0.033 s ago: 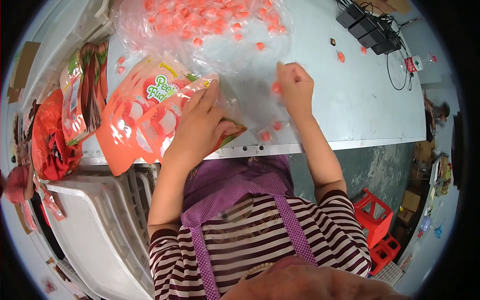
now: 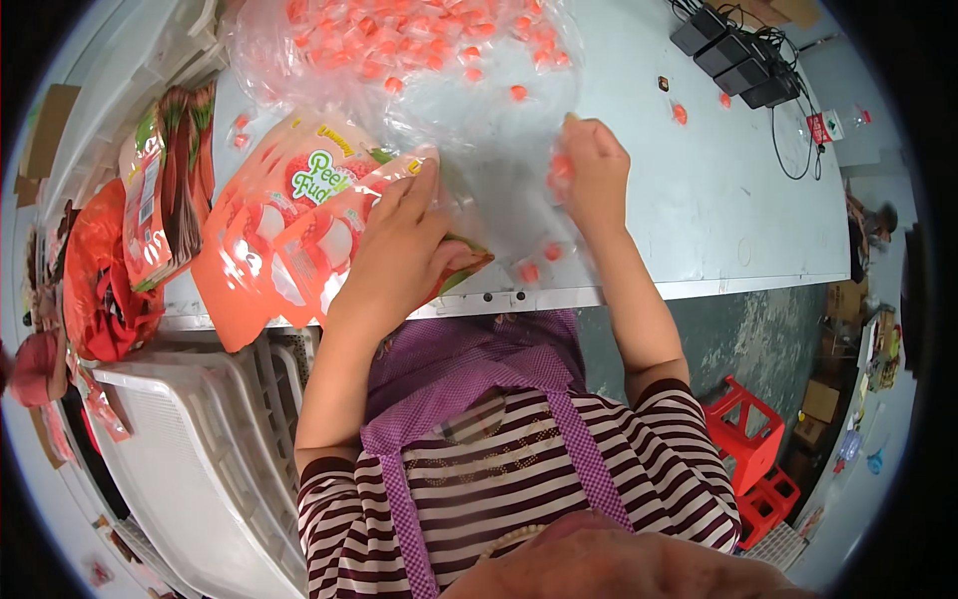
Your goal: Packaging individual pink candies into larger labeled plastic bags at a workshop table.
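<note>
1. The left hand (image 2: 394, 255) lies flat, fingers spread, pressing an orange stand-up pouch (image 2: 299, 235) near the table's front edge (image 2: 718, 285); the pouch's lower end hangs over that edge.
2. The right hand (image 2: 596, 170) is curled around a small orange wrapped candy (image 2: 559, 172), pinched at the fingertips.
3. A few loose candies (image 2: 529, 270) lie between the right wrist and the edge; bare tabletop stretches open to the right.
4. A clear bag of candies (image 2: 419, 50) fills the far side, hemming the hands in.
5. Stacked pouches (image 2: 165, 190) lie left; white crates (image 2: 190, 459) stand below.
6. Black adapters (image 2: 728, 55) sit far right.
7. Since the earlier frame nothing has visibly moved.
</note>
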Available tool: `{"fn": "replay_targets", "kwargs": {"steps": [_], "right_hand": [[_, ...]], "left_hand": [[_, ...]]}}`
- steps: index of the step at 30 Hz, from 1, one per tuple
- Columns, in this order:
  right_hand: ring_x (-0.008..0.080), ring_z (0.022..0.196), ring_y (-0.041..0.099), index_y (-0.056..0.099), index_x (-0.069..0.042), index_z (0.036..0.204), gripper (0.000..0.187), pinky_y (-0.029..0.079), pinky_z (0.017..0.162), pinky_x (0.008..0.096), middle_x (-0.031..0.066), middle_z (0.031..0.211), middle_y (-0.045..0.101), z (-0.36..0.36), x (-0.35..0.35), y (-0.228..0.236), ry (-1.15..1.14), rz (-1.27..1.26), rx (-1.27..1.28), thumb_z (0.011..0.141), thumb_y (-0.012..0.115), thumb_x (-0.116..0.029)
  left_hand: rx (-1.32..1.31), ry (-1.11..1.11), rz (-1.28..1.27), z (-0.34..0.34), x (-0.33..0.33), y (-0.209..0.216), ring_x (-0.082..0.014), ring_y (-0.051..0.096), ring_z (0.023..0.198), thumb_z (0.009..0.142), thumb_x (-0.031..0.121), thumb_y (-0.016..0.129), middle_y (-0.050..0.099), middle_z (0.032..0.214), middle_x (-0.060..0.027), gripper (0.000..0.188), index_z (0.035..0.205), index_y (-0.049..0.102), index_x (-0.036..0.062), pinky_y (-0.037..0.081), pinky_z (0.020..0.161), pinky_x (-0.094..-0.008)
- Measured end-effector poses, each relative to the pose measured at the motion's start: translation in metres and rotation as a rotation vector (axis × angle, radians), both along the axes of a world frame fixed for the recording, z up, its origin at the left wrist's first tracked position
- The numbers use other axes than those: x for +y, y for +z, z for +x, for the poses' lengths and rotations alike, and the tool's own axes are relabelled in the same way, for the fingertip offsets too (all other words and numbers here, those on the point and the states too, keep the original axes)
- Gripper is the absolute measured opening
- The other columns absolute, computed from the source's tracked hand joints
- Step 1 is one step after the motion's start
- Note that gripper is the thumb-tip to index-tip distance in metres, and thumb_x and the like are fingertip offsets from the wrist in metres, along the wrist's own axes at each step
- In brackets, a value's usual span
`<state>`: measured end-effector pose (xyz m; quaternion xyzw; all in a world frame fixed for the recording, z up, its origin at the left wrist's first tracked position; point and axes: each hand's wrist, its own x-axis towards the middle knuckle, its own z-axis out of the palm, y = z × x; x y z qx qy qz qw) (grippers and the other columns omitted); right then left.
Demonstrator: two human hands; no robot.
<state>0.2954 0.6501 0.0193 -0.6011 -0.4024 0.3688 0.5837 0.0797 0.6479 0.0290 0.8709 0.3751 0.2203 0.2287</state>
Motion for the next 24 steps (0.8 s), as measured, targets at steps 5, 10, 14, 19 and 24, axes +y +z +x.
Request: {"fn": "replay_targets", "kwargs": {"steps": [5, 10, 14, 19, 24], "right_hand": [[0.0078, 0.045, 0.030, 0.046, -0.011, 0.073, 0.030, 0.026, 0.040, 0.0246, -0.0027, 0.055, 0.038, -0.026, 0.001, 0.018, 0.140, 0.040, 0.873, 0.090, 0.050, -0.035], [0.0074, 0.051, 0.034, 0.045, -0.008, 0.073, 0.028, 0.029, 0.046, 0.0234, -0.0008, 0.060, 0.042, -0.041, 0.000, -0.007, 0.075, 0.078, 0.550, 0.092, 0.048, -0.029], [0.0067, 0.065, 0.044, 0.051, -0.005, 0.083, 0.018, 0.037, 0.060, 0.0212, 0.0002, 0.077, 0.051, -0.042, -0.006, -0.013, 0.108, 0.059, 0.295, 0.091, 0.048, -0.021], [0.0105, 0.089, 0.051, 0.055, -0.003, 0.095, 0.016, 0.042, 0.082, 0.0250, 0.0035, 0.101, 0.052, -0.046, -0.011, -0.023, 0.189, 0.285, 0.253, 0.092, 0.043, -0.013], [0.0130, 0.100, 0.047, 0.055, -0.001, 0.097, 0.026, 0.039, 0.088, 0.0285, 0.0055, 0.104, 0.052, -0.044, -0.017, -0.026, 0.371, 0.199, 0.168, 0.096, 0.040, -0.022]], "left_hand": [[-0.068, -0.031, -0.042, 0.012, 0.001, 0.001, -0.0342, 0.041, 0.116, 0.069, 0.010, 0.071, 0.039, 0.138, -0.0198, 0.017, 0.079, 0.058, 0.0019, 0.035, 0.098, -0.0393], [-0.133, -0.093, -0.122, 0.013, 0.004, 0.004, -0.0368, 0.039, 0.121, 0.072, 0.010, 0.069, 0.039, 0.138, -0.0211, 0.018, 0.084, 0.058, 0.0033, 0.035, 0.099, -0.0406], [-0.151, -0.107, -0.162, 0.009, 0.005, 0.007, -0.0385, 0.039, 0.122, 0.074, 0.013, 0.067, 0.038, 0.138, -0.0220, 0.017, 0.085, 0.058, 0.0042, 0.035, 0.099, -0.0419], [-0.114, -0.090, -0.108, 0.011, 0.011, 0.011, -0.0385, 0.040, 0.121, 0.074, 0.013, 0.067, 0.038, 0.138, -0.0220, 0.016, 0.084, 0.058, 0.0045, 0.035, 0.099, -0.0415], [-0.082, -0.112, -0.044, 0.012, 0.015, 0.015, -0.0372, 0.042, 0.119, 0.074, 0.012, 0.067, 0.042, 0.135, -0.0200, 0.015, 0.084, 0.059, 0.0046, 0.037, 0.097, -0.0412]]}}
